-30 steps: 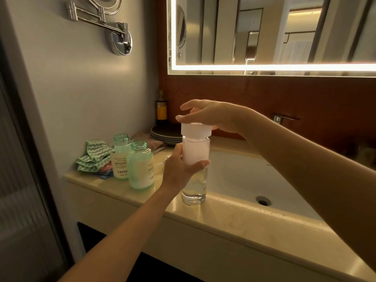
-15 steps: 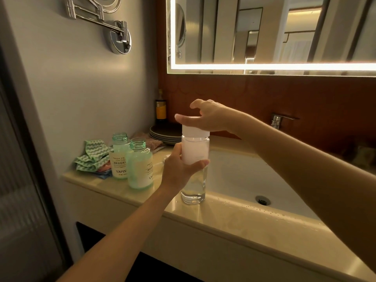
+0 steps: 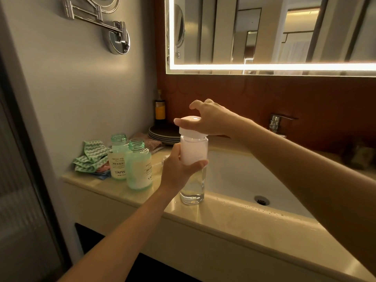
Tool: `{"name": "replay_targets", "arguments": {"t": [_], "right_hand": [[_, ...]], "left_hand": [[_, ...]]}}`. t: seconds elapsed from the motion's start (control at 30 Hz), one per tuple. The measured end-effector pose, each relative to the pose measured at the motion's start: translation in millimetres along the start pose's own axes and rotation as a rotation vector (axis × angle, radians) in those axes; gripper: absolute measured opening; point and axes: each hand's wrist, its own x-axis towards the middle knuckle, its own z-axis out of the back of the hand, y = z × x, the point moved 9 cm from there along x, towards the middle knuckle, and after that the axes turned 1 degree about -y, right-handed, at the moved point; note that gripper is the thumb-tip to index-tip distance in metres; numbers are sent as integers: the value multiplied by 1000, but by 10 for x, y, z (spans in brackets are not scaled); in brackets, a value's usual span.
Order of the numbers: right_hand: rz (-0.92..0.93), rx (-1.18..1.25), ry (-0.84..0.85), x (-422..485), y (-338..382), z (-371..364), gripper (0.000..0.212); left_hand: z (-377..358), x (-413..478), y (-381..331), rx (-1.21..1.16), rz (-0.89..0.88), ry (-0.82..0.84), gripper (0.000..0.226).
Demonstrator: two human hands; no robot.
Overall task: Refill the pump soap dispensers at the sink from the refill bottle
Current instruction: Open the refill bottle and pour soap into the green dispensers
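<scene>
Head view of a bathroom vanity. The refill bottle (image 3: pixel 194 180) is clear-walled, with a pale label round its upper half and clear liquid below. It stands upright near the centre of the view, on the cream counter (image 3: pixel 244 226) at the front-left rim of the basin (image 3: pixel 240 176). The left hand (image 3: pixel 179 169) enters from 7 o'clock and grips the bottle at label height, with the thumb across the near side and the fingers wrapped round the far side. The right hand (image 3: pixel 209 119) enters from 3 o'clock and clasps the white cap (image 3: pixel 190 131) from above. Its thumb lies along the cap's near edge, the other fingers curl over the far side, and the index finger arches above the cap top. At 9 o'clock of the bottle stand 2 green dispensers with open threaded necks: the front dispenser bottle (image 3: pixel 139 169), just beside the left hand, and the rear dispenser bottle (image 3: pixel 118 159), at its 10 o'clock. Farther toward 9 o'clock a green zigzag cloth (image 3: pixel 89 157) lies bunched against the wall. At 11 o'clock of the refill bottle sits a stack of dark plates (image 3: pixel 162 133) with a brown cloth (image 3: pixel 150 142) beside it — behind them stands a dark bottle with a yellow label (image 3: pixel 160 108). The tap (image 3: pixel 276 123) lies at 2 o'clock, the drain (image 3: pixel 261 200) at 4 o'clock, and a lit mirror (image 3: pixel 264 33) hangs at 12 o'clock.
</scene>
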Motion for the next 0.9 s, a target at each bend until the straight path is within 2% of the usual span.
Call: {"name": "replay_targets", "arguments": {"t": [0.07, 0.13, 0.2, 0.27, 0.33, 0.47, 0.53, 0.6, 0.7, 0.77, 0.9], "right_hand": [[30, -127, -29, 15, 46, -16, 77], [70, -155, 10, 23, 104, -72, 72], [100, -72, 90, 1, 131, -94, 61], [89, 113, 188, -34, 118, -90, 51], [60, 224, 236, -55, 88, -89, 59], [-6, -62, 66, 8, 18, -46, 83], [5, -177, 11, 21, 42, -29, 81], [58, -149, 40, 23, 82, -67, 69], [101, 165, 127, 2, 93, -111, 49], [77, 305, 172, -14, 58, -145, 54], [16, 61, 39, 4, -37, -93, 75]], "left_hand": [[6, -2, 5, -3, 6, -1, 82], [14, -4, -6, -1, 0, -3, 81], [15, -2, -21, 7, -9, -3, 82], [8, 2, -20, 18, -8, -1, 79], [-4, 6, -12, 26, -9, 1, 74], [2, 5, -3, 22, -13, -1, 68], [1, 1, -6, 15, -9, 1, 73], [5, -4, -12, 13, -1, -2, 73], [13, 1, -2, 22, 2, -11, 66], [9, 6, 12, 21, 3, -11, 67], [-7, -7, -6, -6, 1, -3, 86]]}}
